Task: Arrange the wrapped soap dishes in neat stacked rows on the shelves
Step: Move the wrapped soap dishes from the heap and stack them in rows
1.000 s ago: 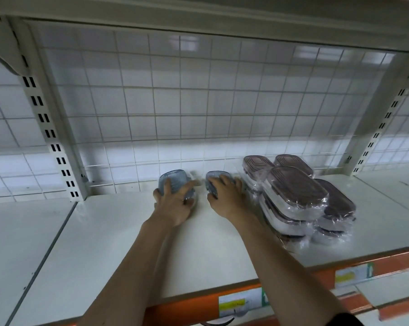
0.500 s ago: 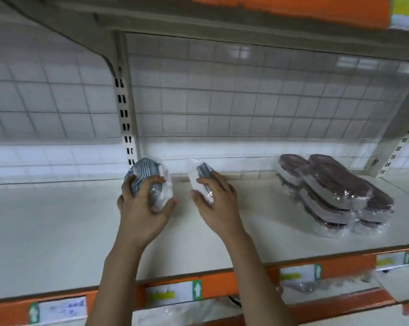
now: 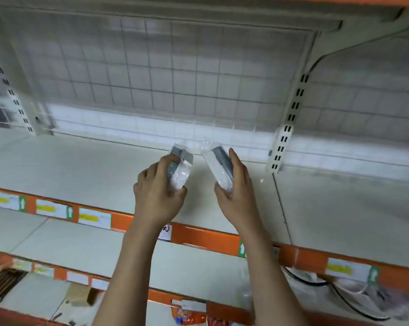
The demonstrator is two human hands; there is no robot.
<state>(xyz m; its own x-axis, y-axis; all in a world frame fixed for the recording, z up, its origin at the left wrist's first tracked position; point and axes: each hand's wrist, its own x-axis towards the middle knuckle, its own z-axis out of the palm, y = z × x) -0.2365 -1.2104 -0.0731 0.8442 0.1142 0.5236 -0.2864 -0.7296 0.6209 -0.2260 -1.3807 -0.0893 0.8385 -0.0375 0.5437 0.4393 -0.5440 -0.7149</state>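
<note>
- Two wrapped soap dishes are in the head view, one in each hand, both held up off the shelf (image 3: 86, 165) and just in front of its back wire grid (image 3: 175, 74).
- Left hand (image 3: 160, 194): fingers curled round the left soap dish (image 3: 180, 169), thumb under its lower end; the dish stands on edge, grey lid turned to the left, clear wrap bunched at the top.
- Right hand (image 3: 235, 196): fingers laid along the grey side of the right soap dish (image 3: 218, 164), palm and thumb closing on its lower end; this dish leans with its top toward the left one. The two dishes are near each other but apart.
- No stack or row of dishes shows anywhere in this view; the shelf board beneath the hands is plain, with an orange price rail (image 3: 198, 237) along its front edge and a slotted upright (image 3: 282, 147) to the right.
- Risks, as I judge them: the wrap looks slick and loose, so a dish could slide out of a grip that holds mostly film.
- Setting both down at once on edge could let them tip over; they need laying flat.
- The picture is blurred, so a placement made now may land crooked or off the row line.
</note>
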